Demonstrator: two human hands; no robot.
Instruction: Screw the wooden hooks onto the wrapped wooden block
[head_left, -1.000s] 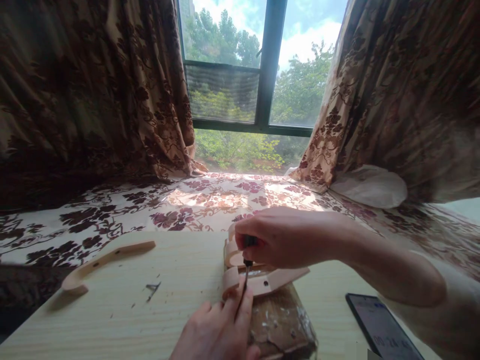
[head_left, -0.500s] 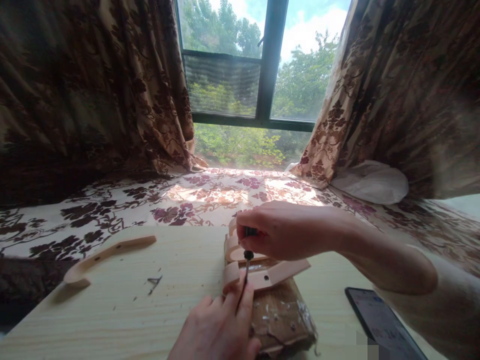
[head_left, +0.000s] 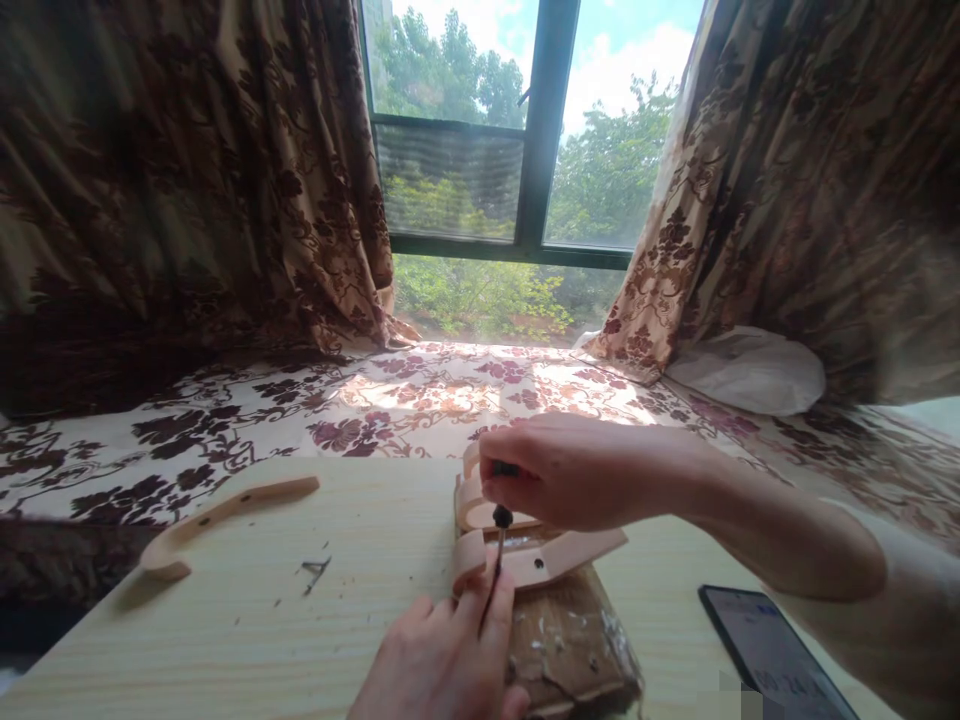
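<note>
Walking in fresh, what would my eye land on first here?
Probably the bright, dark-framed glass window at top centre, between brown floral fabric curtains. Below it, the right hand grips a slim dark-handled metal tool, its lower end at the left hand, by a curved pale wooden piece on a brown wooden block. A black rectangular phone lies at lower right.

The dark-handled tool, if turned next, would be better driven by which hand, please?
Probably the right hand: it grips the dark-handled tool by its handle from above, while the left hand sits lower, beside the shaft.
</note>
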